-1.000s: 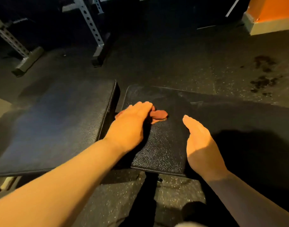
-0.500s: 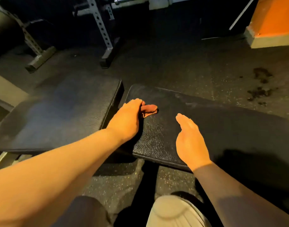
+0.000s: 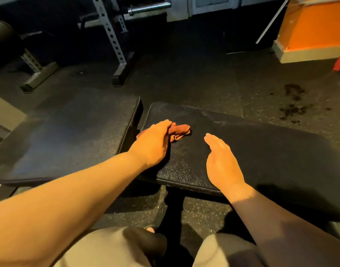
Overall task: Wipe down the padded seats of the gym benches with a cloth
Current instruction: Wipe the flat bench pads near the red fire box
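Two black padded bench sections lie side by side with a narrow gap between them: the left pad (image 3: 69, 135) and the right pad (image 3: 271, 151). A small bunched reddish-brown cloth (image 3: 179, 131) lies near the left end of the right pad. My left hand (image 3: 153, 145) sits on top of it, fingers curled over the cloth, which sticks out to the right of my fingertips. My right hand (image 3: 221, 162) is a little to the right over the same pad, fingers straight and together, holding nothing.
A perforated steel rack upright (image 3: 115, 45) and a barbell end (image 3: 149, 7) stand beyond the pads. An orange pillar base (image 3: 315, 26) is at the far right. Dark wet stains (image 3: 292, 105) mark the rubber floor. My knees (image 3: 107, 247) are below the bench.
My left hand dragged the cloth toward the pad's left end and its fingers curled over it. The right hand drew back slightly. The view tilted up.
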### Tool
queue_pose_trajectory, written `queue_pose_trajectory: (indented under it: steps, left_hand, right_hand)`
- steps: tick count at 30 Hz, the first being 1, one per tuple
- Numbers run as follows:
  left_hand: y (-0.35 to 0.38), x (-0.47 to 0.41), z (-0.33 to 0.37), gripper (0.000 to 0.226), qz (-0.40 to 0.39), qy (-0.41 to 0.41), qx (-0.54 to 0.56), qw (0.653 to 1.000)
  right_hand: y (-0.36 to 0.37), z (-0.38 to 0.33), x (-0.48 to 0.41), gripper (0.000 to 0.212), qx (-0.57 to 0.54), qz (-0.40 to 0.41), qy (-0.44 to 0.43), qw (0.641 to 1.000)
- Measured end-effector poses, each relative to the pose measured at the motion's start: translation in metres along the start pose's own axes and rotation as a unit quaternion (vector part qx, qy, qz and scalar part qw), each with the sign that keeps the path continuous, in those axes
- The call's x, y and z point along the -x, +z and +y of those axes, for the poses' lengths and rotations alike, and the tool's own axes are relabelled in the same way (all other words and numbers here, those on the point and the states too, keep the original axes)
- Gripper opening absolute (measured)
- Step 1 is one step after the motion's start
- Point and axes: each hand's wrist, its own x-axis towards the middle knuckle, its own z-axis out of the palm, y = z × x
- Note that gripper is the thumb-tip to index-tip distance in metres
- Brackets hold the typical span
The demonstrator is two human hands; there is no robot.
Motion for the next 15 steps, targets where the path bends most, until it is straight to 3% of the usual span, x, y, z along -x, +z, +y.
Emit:
queue_pose_trajectory:
  steps: [3,7,8,10,13,15]
  left_hand:
    - [0.008,0.006,0.016,0.017,0.021,0.075,-0.012,0.997]
    - [-0.018,0.014,0.015,0.035,-0.130,0.175,0.006,0.976]
    - [-0.022,0.013,0.010,0.037,-0.140,0.168,-0.001,0.976]
    - [-0.013,0.006,-0.007,0.033,-0.077,0.109,-0.014,0.991]
    - [0.011,-0.019,-0.009,0.028,0.072,-0.082,-0.052,0.993]
    - [0.030,-0.026,0.011,0.028,0.107,-0.091,-0.107,0.984]
  right_hand:
    - [0.000,-0.001,-0.002,0.059,0.014,-0.006,-0.003,1.000]
    - [0.001,-0.005,-0.003,0.062,0.051,-0.023,0.003,0.998]
    - [0.000,-0.005,-0.004,0.061,0.065,-0.032,0.005,0.997]
    - [-0.002,-0.006,-0.009,0.060,0.078,-0.049,0.006,0.996]
    - [0.000,-0.005,-0.012,0.059,0.060,-0.046,0.014,0.997]
    - [0.004,-0.004,-0.014,0.059,0.027,-0.028,0.013,0.999]
